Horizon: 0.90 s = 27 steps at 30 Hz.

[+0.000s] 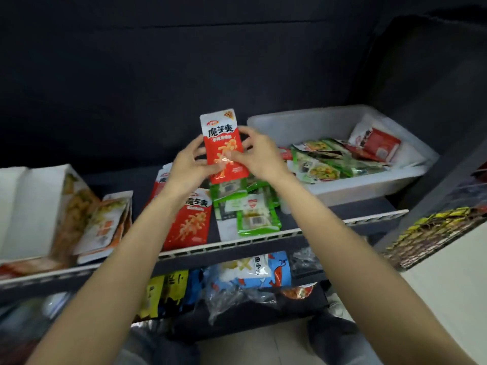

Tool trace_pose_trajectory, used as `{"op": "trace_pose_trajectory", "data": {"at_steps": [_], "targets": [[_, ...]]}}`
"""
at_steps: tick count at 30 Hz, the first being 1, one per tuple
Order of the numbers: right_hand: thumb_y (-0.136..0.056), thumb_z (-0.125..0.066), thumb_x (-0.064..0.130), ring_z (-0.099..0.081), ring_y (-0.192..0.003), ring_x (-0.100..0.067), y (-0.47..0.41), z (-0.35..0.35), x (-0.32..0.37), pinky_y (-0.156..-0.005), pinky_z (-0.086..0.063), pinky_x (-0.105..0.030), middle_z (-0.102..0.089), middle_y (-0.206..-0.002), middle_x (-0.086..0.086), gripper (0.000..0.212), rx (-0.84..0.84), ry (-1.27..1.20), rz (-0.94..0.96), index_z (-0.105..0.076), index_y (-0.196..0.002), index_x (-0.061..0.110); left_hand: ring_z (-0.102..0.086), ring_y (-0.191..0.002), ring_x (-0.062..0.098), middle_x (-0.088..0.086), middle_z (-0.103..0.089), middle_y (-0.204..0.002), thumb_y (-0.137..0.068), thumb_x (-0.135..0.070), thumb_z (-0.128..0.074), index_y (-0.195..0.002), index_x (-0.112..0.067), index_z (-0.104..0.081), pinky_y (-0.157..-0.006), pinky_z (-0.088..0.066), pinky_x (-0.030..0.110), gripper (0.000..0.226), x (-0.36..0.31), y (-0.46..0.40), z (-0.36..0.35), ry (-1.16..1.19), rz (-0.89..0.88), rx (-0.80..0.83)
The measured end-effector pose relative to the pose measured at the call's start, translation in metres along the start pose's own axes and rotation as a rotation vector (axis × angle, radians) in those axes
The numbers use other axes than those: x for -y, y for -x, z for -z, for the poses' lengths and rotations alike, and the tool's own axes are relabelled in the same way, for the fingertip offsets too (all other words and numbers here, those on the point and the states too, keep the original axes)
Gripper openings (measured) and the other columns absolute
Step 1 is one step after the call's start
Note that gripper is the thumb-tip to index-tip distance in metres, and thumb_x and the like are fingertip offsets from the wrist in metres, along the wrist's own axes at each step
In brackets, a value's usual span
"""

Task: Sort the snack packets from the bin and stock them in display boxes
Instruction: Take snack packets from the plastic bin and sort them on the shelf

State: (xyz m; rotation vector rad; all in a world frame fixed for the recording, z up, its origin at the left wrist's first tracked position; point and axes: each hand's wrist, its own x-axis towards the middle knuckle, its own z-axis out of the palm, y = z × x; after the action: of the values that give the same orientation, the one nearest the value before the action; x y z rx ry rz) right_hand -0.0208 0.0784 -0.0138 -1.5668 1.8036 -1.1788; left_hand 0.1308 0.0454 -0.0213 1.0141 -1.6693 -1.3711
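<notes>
Both hands meet above the shelf: my left hand (188,164) has its fingers curled round the left edge of a red packet (224,146) and my right hand (257,154) pinches its right edge, thumb on the printed face, so the packet stands upright between them. Nearest me, below the hands, the sorted red pile (188,219) lies at the shelf's front lip (237,242), and just beside it the green pile (247,206) leans loosely, a few packets skewed. If I set this one down carelessly, I judge it could slide off the slick stack toward the lip and drop onto the bags on the lower shelf (250,275). Glossy film also slips easily out of a light two-sided pinch. To my left the display box (34,206) stands open with orange packets propped against it; reaching across could knock them flat. Farther off on the right, the white bin (329,122) holds mixed red and green packets, some overlapping, so a hasty grab might lift the wrong colour.
</notes>
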Motion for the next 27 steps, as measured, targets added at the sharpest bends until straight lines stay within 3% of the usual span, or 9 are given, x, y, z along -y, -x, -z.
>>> {"op": "trace_pose_trajectory", "data": {"at_steps": [3,6,8,12,16,19,22,24,27], "targets": [[-0.084,-0.07,0.014,-0.064,-0.098,-0.018,-0.01,-0.057,-0.002,-0.076,-0.045,-0.023,-0.068,-0.109,-0.009,0.073,0.171,0.035,-0.087,-0.031,-0.146,0.01,-0.064,-0.083,0.008,0.0,-0.065,-0.107,-0.082,-0.003,-0.07,-0.115,-0.028,-0.048,-0.072,-0.053,0.021,0.046,0.034,0.008,0.04,-0.144,0.099,-0.095],[-0.082,-0.07,0.007,-0.062,-0.109,-0.025,-0.021,-0.11,-0.007,-0.09,-0.049,-0.031,-0.065,-0.119,-0.012,0.061,0.275,0.007,-0.201,-0.044,-0.138,0.008,-0.064,-0.098,0.023,0.005,-0.066,-0.111,-0.085,-0.012,-0.067,-0.122,-0.017,-0.054,-0.082,-0.054,0.038,0.04,0.072,0.002,0.076,-0.406,0.181,-0.138],[-0.082,-0.071,0.01,-0.057,-0.116,-0.025,-0.031,-0.136,-0.007,-0.097,-0.047,-0.035,-0.06,-0.127,-0.011,0.056,0.312,-0.016,-0.243,-0.05,-0.134,0.008,-0.06,-0.109,0.031,0.012,-0.063,-0.118,-0.089,-0.019,-0.062,-0.128,-0.01,-0.05,-0.088,-0.049,0.035,0.041,0.089,-0.007,0.091,-0.614,0.173,-0.128],[-0.088,-0.062,0.017,-0.05,-0.125,-0.02,-0.043,-0.16,-0.004,-0.1,-0.037,-0.023,-0.054,-0.136,-0.006,0.044,0.357,0.118,-0.175,-0.055,-0.131,0.013,-0.049,-0.12,0.035,0.018,-0.05,-0.133,-0.095,-0.032,-0.052,-0.134,-0.008,-0.046,-0.097,-0.039,0.037,0.046,0.103,-0.022,0.102,-0.933,0.178,0.005],[-0.091,-0.057,0.013,-0.053,-0.12,-0.021,-0.037,-0.138,0.001,-0.098,-0.039,-0.027,-0.056,-0.133,-0.007,0.035,0.319,0.238,-0.022,-0.06,-0.125,0.015,-0.039,-0.13,0.032,0.014,-0.048,-0.139,-0.097,-0.039,-0.043,-0.137,-0.015,-0.046,-0.108,-0.031,0.037,0.047,0.112,-0.033,0.109,-1.096,0.154,0.069],[-0.091,-0.056,0.014,-0.057,-0.113,-0.02,-0.032,-0.1,0.009,-0.098,-0.044,-0.033,-0.058,-0.127,-0.006,0.032,0.237,0.309,0.114,-0.061,-0.123,0.018,-0.04,-0.128,0.032,0.01,-0.051,-0.138,-0.097,-0.036,-0.042,-0.131,-0.015,-0.053,-0.106,-0.032,0.04,0.041,0.104,-0.034,0.106,-1.111,0.027,-0.047],[-0.09,-0.054,0.012,-0.065,-0.092,-0.012,-0.025,-0.05,0.014,-0.089,-0.05,-0.035,-0.07,-0.104,0.003,0.029,0.142,0.305,0.196,-0.065,-0.116,0.019,-0.048,-0.12,0.027,0.005,-0.06,-0.127,-0.096,-0.027,-0.049,-0.123,-0.016,-0.06,-0.099,-0.039,0.038,0.032,0.075,-0.029,0.084,-1.0,-0.268,-0.168],[-0.088,-0.054,0.011,-0.066,-0.083,-0.012,-0.021,-0.014,0.011,-0.084,-0.052,-0.034,-0.072,-0.092,0.006,0.029,0.111,0.307,0.186,-0.064,-0.114,0.021,-0.056,-0.109,0.021,0.0,-0.068,-0.112,-0.095,-0.025,-0.05,-0.114,-0.019,-0.066,-0.091,-0.041,0.033,0.025,0.048,-0.027,0.059,-0.889,-0.442,-0.189],[-0.087,-0.057,0.013,-0.068,-0.083,-0.016,-0.023,0.036,-0.014,-0.086,-0.052,-0.036,-0.073,-0.091,0.001,0.026,0.048,0.393,0.113,-0.066,-0.11,0.021,-0.062,-0.084,0.015,-0.007,-0.07,-0.085,-0.092,-0.026,-0.053,-0.101,-0.023,-0.071,-0.075,-0.04,0.026,0.02,0.011,-0.032,0.01,-0.797,-0.617,-0.147]]}}
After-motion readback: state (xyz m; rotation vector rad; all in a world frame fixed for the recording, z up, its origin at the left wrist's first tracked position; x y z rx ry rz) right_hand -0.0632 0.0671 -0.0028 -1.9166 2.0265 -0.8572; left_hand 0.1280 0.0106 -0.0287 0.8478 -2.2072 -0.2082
